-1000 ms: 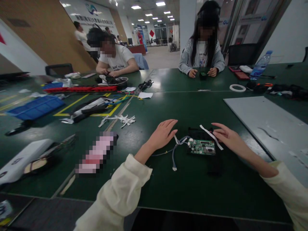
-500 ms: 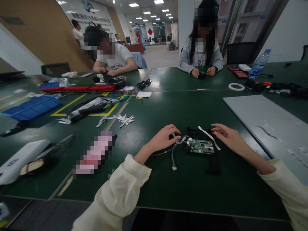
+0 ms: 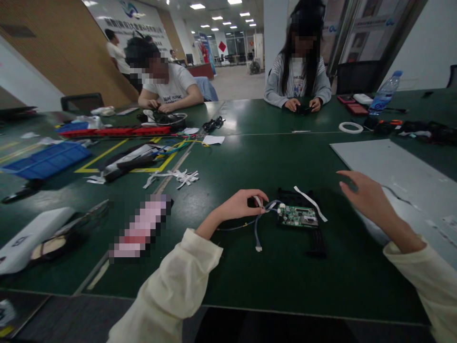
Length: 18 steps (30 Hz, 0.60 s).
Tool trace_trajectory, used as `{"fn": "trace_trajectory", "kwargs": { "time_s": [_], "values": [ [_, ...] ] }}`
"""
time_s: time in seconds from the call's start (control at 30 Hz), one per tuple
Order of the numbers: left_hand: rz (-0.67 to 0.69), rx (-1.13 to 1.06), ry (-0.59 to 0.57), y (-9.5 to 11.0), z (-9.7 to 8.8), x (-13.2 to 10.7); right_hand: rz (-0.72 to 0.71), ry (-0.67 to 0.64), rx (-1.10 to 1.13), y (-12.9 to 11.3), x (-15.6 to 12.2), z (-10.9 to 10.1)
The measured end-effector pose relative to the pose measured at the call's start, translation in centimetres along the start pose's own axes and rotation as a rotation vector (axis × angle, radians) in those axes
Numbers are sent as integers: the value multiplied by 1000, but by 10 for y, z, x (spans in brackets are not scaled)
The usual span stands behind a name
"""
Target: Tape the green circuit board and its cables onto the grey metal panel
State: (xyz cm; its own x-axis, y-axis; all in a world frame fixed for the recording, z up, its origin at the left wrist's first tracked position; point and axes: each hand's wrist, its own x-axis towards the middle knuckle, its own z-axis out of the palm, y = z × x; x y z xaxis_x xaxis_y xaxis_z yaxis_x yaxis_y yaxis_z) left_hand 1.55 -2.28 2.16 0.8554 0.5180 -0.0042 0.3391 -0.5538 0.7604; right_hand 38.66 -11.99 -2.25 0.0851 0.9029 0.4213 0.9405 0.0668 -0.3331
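Note:
A green circuit board (image 3: 297, 216) lies on a black plastic frame (image 3: 316, 244) on the dark green table. Grey cables (image 3: 257, 233) run from the board's left side, one ending in a white connector. My left hand (image 3: 240, 205) pinches these cables just left of the board, thumb and fingers closed on them. Across the frame's upper right lies a white strip (image 3: 311, 204), with nothing touching it. My right hand (image 3: 371, 197) is raised to the right of the board, fingers apart and holding nothing, over the edge of a grey panel.
The grey panel (image 3: 400, 166) covers the table's right side. White strips (image 3: 185, 178) lie in a pile left of centre, above a blurred pink object (image 3: 143, 226). A blue tray (image 3: 46, 159), tape roll (image 3: 351, 127) and water bottle (image 3: 385, 93) stand farther off. Two people sit opposite.
My right hand has moved right, away from the board and the white strip, toward the grey panel. My left hand stays at the cables, its fingers shifted slightly.

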Motion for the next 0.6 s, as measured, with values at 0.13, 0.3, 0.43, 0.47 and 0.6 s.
{"fn": "trace_trajectory", "kwargs": {
  "time_s": [0.13,0.3,0.43,0.47,0.6],
  "values": [
    [14,-3,-6,-2,0,1,105,49,-313,71,-5,-13],
    [20,15,17,-2,2,2,465,-159,-480,148,-27,-27],
    [-2,18,32,-3,3,3,537,-253,-376,172,-33,-35],
    [-4,16,40,-3,3,3,525,-240,-369,173,-33,-35],
    [-4,-1,74,-6,3,3,496,-226,-355,169,-34,-32]
  ]
}}
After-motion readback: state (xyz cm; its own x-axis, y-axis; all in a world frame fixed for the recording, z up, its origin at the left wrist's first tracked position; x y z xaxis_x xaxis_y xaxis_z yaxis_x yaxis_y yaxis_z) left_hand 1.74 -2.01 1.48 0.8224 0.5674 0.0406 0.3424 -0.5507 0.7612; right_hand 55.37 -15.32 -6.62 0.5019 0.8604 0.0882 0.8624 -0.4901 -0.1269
